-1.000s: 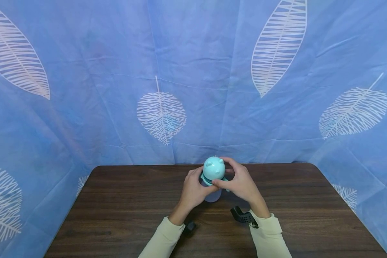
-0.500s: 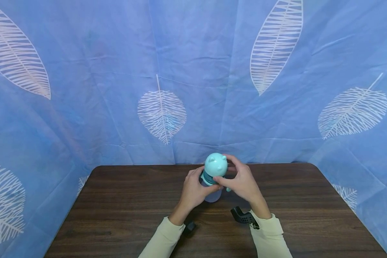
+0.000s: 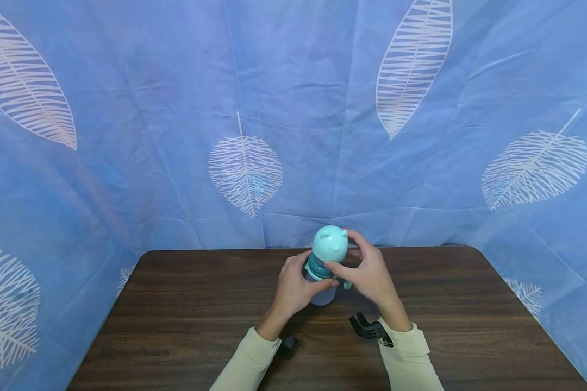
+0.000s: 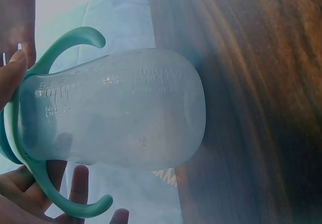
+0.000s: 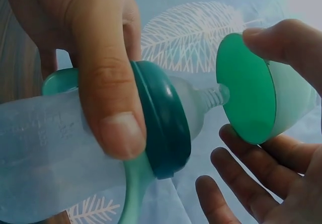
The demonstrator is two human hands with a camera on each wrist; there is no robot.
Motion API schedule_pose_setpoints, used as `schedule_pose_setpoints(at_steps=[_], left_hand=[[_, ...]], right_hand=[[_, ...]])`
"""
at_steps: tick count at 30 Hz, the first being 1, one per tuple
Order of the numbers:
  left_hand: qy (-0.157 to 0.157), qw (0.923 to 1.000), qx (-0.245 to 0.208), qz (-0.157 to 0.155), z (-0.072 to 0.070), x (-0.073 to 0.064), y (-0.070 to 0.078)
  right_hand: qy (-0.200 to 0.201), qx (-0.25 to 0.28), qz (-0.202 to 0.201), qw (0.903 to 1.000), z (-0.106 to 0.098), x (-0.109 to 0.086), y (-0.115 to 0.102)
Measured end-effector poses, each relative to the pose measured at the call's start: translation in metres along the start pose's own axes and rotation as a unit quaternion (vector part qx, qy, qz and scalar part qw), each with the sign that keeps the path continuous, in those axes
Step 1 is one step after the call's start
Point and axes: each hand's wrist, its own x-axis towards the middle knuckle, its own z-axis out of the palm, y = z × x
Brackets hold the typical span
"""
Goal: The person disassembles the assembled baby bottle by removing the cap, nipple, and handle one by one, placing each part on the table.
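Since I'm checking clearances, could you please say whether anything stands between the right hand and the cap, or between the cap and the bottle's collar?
Nothing visible separates the right hand from the cap, which it grips. Between the cap's open end and the dark teal collar stands the translucent nipple, its tip at the opening.

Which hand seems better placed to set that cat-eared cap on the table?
Probably the right hand: it holds the cap, which is apart from the teal collar, while the left hand is occupied gripping the bottle.
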Motion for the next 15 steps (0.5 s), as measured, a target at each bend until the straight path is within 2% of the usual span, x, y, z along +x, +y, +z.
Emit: schedule_pose_setpoints(at_steps=[15], left_hand=[[-0.003, 1.0000, -0.002, 0.005, 0.0011, -0.0013, 0.0001]], right_hand=[[0.014, 0.011, -0.015, 0.9997, -0.0029, -0.0029, -0.0061]])
